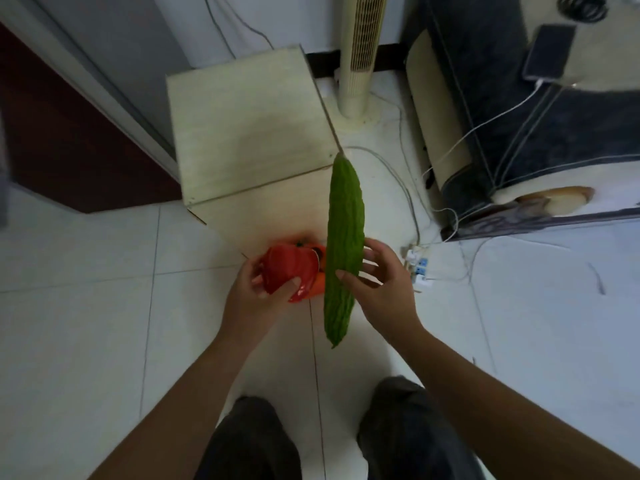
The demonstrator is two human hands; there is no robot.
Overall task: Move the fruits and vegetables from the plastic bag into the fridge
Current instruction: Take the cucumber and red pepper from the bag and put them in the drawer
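A long green bitter gourd (344, 244) hangs upright in the middle of the view, its tip near the cabinet's corner. My right hand (377, 282) holds it around its lower half, thumb in front and fingers behind. My left hand (259, 285) grips the bunched mouth of a red plastic bag (289, 268) just left of the gourd. Orange produce (320, 277) shows inside the bag between the plastic and the gourd; what it is stays unclear.
A pale wooden cabinet (249, 126) stands straight ahead on the white tiled floor. A tower fan (360, 57) is behind it. A sofa (519, 116) with a charging phone (549, 51) sits right; cables and a power strip (417, 266) lie on the floor.
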